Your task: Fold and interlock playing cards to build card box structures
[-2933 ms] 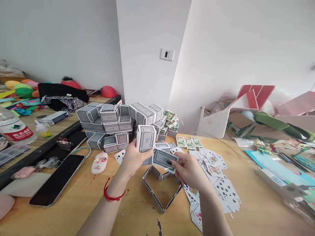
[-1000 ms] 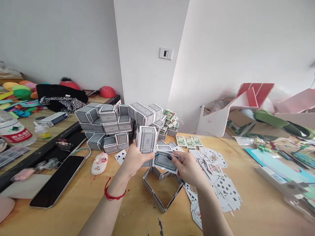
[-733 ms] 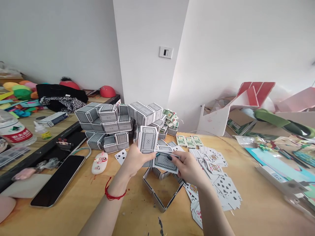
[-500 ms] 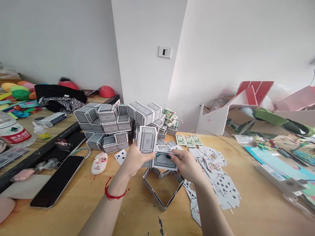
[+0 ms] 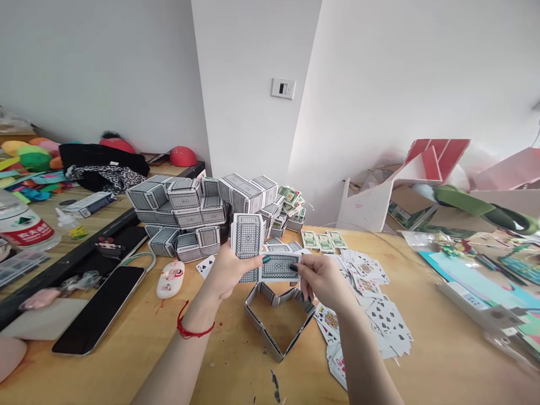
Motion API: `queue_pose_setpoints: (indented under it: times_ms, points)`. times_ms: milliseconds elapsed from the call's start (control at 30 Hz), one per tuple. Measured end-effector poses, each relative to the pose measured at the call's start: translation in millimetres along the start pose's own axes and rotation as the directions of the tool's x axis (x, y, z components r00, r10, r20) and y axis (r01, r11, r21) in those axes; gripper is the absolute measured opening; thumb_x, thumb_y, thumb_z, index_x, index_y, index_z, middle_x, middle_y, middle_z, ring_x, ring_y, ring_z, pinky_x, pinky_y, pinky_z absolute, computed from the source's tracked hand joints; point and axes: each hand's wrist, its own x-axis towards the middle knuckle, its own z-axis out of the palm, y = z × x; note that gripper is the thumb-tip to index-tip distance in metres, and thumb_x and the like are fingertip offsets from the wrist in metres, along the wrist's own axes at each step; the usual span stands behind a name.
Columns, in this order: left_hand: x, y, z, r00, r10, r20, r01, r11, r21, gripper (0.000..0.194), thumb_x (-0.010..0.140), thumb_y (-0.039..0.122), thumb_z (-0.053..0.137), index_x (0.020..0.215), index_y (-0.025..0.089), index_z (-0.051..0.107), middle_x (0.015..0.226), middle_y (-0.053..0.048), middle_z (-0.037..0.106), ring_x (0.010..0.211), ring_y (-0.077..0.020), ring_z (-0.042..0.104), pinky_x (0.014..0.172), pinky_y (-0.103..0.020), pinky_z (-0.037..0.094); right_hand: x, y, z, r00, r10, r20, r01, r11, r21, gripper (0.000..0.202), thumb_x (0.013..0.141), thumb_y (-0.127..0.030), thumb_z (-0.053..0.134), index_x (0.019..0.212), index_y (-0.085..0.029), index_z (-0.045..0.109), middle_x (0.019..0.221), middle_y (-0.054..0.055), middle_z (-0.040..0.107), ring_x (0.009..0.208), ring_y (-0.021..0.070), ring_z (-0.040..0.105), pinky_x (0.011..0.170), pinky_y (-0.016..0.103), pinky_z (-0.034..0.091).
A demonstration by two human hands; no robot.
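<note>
My left hand (image 5: 230, 270) grips an upright playing card (image 5: 247, 233) with a blue-grey patterned back, its thumb laid over the front. A second playing card (image 5: 278, 267) lies sideways across the lower right of the first. My right hand (image 5: 318, 278) pinches that sideways card by its right end. Whether more cards sit behind these two is hidden. Just below my hands, a heart-shaped frame (image 5: 264, 333) of folded cards stands on the table. Behind the upright card rises a stack of boxes made of cards (image 5: 196, 211).
Loose face-up cards (image 5: 388, 326) spread to the right, and several green cards (image 5: 324, 242) lie at the back. On the left are a white mouse (image 5: 170, 279), a black phone (image 5: 99, 311) and a water bottle (image 5: 27, 225). A white power strip (image 5: 481, 309) lies far right.
Both hands have risen slightly and shifted a little left with the cards. The sideways card now lies flatter against the upright one, its back facing me more fully.
</note>
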Motion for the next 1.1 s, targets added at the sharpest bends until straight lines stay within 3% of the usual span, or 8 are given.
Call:
queue_pose_setpoints:
  times_ms: [500,633,1100]
  points:
    - [-3.4,3.8,5.1,1.000,0.017,0.015,-0.017,1.000,0.022,0.035,0.059,0.024,0.072,0.091,0.016,0.062,0.092,-0.005,0.070,0.085,-0.0200,0.063,0.079,-0.034,0.049,0.9,-4.9,11.3,0.997,0.073,-0.022,-0.073,0.997,0.006,0.028,0.079,-0.025,0.045,0.051,-0.021,0.040,0.032,-0.007,0.047,0.024,0.0073,0.039,0.030,0.018,0.029]
    - [-4.9,3.9,6.7,0.999,0.019,0.027,-0.020,0.999,0.031,0.031,0.062,0.024,0.071,0.090,0.016,0.062,0.091,-0.004,0.070,0.084,-0.0194,0.063,0.078,-0.032,0.049,1.2,-5.0,13.6,0.997,0.076,-0.034,-0.075,0.997,0.029,0.027,0.079,-0.025,0.044,0.052,-0.020,0.041,0.037,-0.006,0.051,0.024,0.0066,0.040,0.029,0.017,0.029]
    - [-6.8,3.0,9.2,0.999,0.036,0.001,-0.036,0.994,0.101,0.033,0.061,0.024,0.070,0.092,0.016,0.062,0.091,-0.005,0.070,0.083,-0.0202,0.063,0.077,-0.032,0.049,2.1,-6.6,21.4,0.997,0.067,-0.030,-0.067,0.998,-0.018,0.031,0.080,-0.022,0.043,0.049,-0.020,0.044,0.030,-0.006,0.044,0.022,0.0074,0.037,0.030,0.018,0.029]
